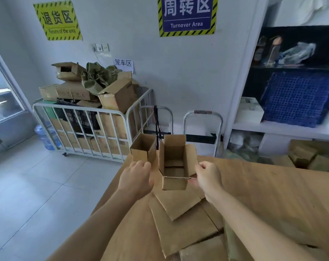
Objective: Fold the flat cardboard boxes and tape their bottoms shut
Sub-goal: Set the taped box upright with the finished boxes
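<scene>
Looking down from the head view, you have the open box point(174, 183) upright between your hands, above the flat boxes point(180, 221) stacked on the table point(273, 196), its long axis running away from you. Your right hand point(209, 176) pinches its near right corner. Your left hand point(135, 176) curls at the small box point(141, 152) just left; a grip cannot be told. Nothing shows inside either box.

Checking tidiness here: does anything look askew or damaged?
Yes. Atop the cage cart, boxes are heaped crookedly; the topmost box tilts with a hole in its side, beside a crumpled green bag. The open box the right hand pinches looks fine.
</scene>
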### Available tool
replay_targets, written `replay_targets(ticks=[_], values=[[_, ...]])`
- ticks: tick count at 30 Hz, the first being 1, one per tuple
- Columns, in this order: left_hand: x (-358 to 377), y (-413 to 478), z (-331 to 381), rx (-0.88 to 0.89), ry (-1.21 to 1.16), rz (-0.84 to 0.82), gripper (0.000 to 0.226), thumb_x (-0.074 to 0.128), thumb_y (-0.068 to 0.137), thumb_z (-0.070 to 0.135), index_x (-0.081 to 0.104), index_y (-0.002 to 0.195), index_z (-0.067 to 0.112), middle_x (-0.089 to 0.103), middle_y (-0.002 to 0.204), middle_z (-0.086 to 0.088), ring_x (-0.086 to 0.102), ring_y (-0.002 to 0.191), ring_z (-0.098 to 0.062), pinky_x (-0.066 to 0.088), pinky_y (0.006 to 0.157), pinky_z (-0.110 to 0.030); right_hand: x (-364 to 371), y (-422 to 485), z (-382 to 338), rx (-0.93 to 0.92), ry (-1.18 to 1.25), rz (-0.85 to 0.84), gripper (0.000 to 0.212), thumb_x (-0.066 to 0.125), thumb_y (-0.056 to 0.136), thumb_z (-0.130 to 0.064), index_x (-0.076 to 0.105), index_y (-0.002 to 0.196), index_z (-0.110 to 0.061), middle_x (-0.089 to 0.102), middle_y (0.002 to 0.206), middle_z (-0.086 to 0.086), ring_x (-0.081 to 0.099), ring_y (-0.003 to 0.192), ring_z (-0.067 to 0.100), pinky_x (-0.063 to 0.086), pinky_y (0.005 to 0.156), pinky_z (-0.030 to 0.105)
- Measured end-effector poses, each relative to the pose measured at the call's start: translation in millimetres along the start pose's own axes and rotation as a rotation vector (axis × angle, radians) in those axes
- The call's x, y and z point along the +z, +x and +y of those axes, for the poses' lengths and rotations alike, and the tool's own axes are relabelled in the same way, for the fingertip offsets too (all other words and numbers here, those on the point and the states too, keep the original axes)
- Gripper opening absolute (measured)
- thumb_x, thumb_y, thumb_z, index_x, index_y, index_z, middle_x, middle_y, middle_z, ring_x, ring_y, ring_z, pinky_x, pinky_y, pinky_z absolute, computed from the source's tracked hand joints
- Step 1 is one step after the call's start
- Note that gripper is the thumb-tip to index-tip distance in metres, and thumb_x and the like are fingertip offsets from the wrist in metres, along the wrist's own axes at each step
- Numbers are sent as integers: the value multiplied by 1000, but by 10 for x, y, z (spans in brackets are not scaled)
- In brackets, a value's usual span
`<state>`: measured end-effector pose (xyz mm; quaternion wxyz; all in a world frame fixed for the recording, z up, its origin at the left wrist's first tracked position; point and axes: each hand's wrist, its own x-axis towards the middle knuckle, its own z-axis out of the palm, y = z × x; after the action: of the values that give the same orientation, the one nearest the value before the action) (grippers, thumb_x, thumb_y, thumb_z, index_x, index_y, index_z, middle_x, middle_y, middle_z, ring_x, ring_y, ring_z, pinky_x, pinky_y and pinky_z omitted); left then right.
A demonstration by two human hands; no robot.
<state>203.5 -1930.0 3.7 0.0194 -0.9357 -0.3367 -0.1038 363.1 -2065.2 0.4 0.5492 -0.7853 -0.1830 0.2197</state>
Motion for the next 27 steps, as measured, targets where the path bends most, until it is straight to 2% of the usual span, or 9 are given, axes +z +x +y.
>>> replay_targets(ticks=[1,3,6,9,12,15,19,23,27], values=[[77,96,-95,8,-2,-10,18,52,91,40,45,95,24,52,98,6,47,88,-10,45,80,-23,123,105,-26,23,19,13,35,47,98,-8,42,64,-11,43,65,7,68,77,35,61,72,42],[247,272,-277,23,-9,-17,19,52,91,41,47,96,24,52,98,6,47,88,-10,47,81,-23,358,328,-32,66,67,32,33,47,99,-7,45,67,-9,46,67,5,69,75,25,61,73,39],[483,507,-505,41,-30,-11,23,51,91,45,50,101,25,53,102,8,45,89,-7,45,83,-21,680,662,-4,104,98,40,24,47,100,-9,55,78,-6,57,79,6,71,74,20,61,75,37],[690,691,-690,48,-55,9,29,48,90,52,52,103,26,52,103,10,45,92,-6,45,85,-20,940,998,52,167,150,52,17,46,100,-6,58,90,-2,60,92,9,70,77,21,61,71,30],[869,775,-834,55,-69,-5,35,45,90,55,52,109,26,53,107,9,48,98,-7,47,89,-22,1134,1250,145,228,209,73,16,46,99,-3,57,89,-1,58,97,11,68,78,23,61,74,34],[1037,817,-937,64,-77,-27,42,45,91,55,52,119,26,54,115,9,50,104,-8,47,91,-23,1281,1431,261,265,181,66,12,47,99,-3,58,101,-1,56,109,13,66,81,23,60,66,28],[1185,841,-989,73,-95,-42,44,45,91,55,51,124,26,54,120,10,49,109,-8,45,93,-22,1402,1598,383,294,144,71,20,48,99,-4,57,117,0,55,125,14,65,79,21,61,64,27],[1251,844,-1013,98,-96,-41,41,46,90,55,54,117,25,55,119,9,50,108,-10,45,91,-23,1423,1662,396,274,156,71,26,49,99,-5,56,124,-3,56,121,15,64,81,20,60,63,26],[1262,854,-970,99,-87,-51,40,44,90,56,54,115,25,55,115,9,50,105,-9,44,88,-22,1365,1622,325,264,190,2,22,52,100,-13,58,118,-3,58,110,13,63,93,24,60,72,30]])
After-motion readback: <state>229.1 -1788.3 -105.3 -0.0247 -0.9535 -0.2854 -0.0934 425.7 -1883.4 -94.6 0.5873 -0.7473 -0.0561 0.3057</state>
